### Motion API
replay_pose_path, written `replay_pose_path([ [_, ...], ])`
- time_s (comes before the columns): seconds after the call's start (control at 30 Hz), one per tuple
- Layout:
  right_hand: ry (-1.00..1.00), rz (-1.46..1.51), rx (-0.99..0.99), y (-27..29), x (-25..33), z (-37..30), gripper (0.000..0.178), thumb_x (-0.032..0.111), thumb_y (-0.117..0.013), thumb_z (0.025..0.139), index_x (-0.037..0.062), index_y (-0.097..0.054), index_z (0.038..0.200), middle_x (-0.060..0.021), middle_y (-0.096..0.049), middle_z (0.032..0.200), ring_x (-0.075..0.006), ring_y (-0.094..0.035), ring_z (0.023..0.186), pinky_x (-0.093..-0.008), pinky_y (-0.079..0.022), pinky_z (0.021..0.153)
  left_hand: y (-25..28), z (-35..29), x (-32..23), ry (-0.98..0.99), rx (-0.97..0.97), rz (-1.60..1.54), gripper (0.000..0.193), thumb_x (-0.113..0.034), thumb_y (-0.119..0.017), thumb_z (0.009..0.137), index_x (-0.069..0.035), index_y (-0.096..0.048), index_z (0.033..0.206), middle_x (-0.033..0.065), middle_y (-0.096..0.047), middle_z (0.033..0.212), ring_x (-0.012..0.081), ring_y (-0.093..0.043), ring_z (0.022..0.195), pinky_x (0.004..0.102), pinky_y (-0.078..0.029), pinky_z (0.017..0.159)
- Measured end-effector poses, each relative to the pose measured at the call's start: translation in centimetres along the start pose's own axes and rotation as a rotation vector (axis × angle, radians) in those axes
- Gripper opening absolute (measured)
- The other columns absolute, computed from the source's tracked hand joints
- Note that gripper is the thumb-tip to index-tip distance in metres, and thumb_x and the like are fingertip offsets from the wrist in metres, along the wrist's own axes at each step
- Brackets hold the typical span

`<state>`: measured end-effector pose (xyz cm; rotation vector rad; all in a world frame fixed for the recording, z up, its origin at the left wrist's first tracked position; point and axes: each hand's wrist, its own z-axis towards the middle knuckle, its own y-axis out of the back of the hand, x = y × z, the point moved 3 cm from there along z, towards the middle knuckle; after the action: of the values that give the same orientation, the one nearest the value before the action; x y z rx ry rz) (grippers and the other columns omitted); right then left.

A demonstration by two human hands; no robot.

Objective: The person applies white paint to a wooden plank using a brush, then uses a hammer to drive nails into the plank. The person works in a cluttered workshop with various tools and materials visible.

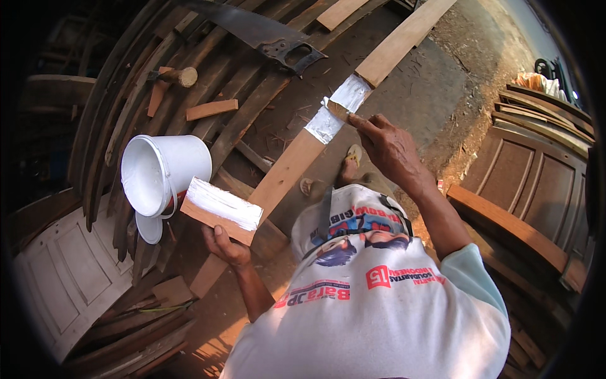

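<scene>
A long wooden plank (291, 165) runs diagonally up to the right. Across its middle, a recessed section (351, 91) carries thick white glue-like paste. My right hand (391, 148) pinches a small flat wooden spreader (338, 112), its edge in the paste. Low on the left, my left hand (228, 247) grips a wooden board (214, 220) from beneath. White paste is smeared unevenly over that board's upper face. The board lies across the plank's near end; whether they touch I cannot tell. Just left of it, a white bucket (189, 158) leans on its side, its mouth facing left.
A handsaw (278, 45) and a round-headed mallet (183, 77) rest on stacked dark timbers (214, 54) at the upper left, near a wood offcut (212, 109). A round lid (149, 230) hangs below the bucket. Panelled doors lie left (69, 271) and right (536, 170).
</scene>
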<state>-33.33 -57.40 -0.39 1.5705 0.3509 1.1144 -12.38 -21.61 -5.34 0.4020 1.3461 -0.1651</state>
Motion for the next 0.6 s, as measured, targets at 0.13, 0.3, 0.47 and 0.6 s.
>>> replay_pose_path([
  [0.13,-0.09,-0.1,-0.081,-0.3,-1.7,0.8,0.034,0.017,-0.064,0.104,0.0207,-0.068,0.138,-0.0143,-0.068,0.098,-0.0369,-0.072,0.084,-0.0478,-0.058,0.072,0.4,0.0,0.2,-0.058,-0.006,0.065,0.061,-0.032,-0.047,0.101,0.015,-0.053,0.139,0.0288,-0.063,0.133,0.0355,-0.068,0.116,0.0434,-0.06,0.093],
  [0.3,-0.117,-0.058,-0.089,0.2,-3.3,1.3,0.032,0.019,-0.063,0.105,0.0198,-0.069,0.137,-0.0159,-0.068,0.097,-0.0386,-0.072,0.085,-0.0485,-0.058,0.072,-0.1,0.2,-0.3,-0.013,0.002,-0.011,0.061,-0.031,-0.046,0.101,0.016,-0.052,0.14,0.0295,-0.062,0.133,0.0363,-0.068,0.117,0.0437,-0.06,0.094],
  [0.47,-0.134,-0.002,-0.104,0.6,-2.7,1.3,0.03,0.017,-0.063,0.105,0.0152,-0.07,0.135,-0.019,-0.068,0.095,-0.0406,-0.071,0.085,-0.0496,-0.056,0.072,-1.5,0.6,-1.3,-0.026,-0.006,-0.129,0.06,-0.03,-0.045,0.102,0.017,-0.051,0.14,0.0311,-0.062,0.134,0.0382,-0.068,0.12,0.044,-0.06,0.096],
  [0.6,-0.184,0.061,-0.084,1.1,-2.9,-0.4,0.032,0.014,-0.064,0.104,0.0118,-0.07,0.136,-0.0205,-0.068,0.095,-0.0413,-0.071,0.086,-0.0497,-0.055,0.074,-0.5,0.3,-0.4,-0.123,0.0,0.015,0.06,-0.03,-0.045,0.103,0.017,-0.051,0.14,0.0316,-0.062,0.134,0.0386,-0.068,0.12,0.0446,-0.06,0.096],
])
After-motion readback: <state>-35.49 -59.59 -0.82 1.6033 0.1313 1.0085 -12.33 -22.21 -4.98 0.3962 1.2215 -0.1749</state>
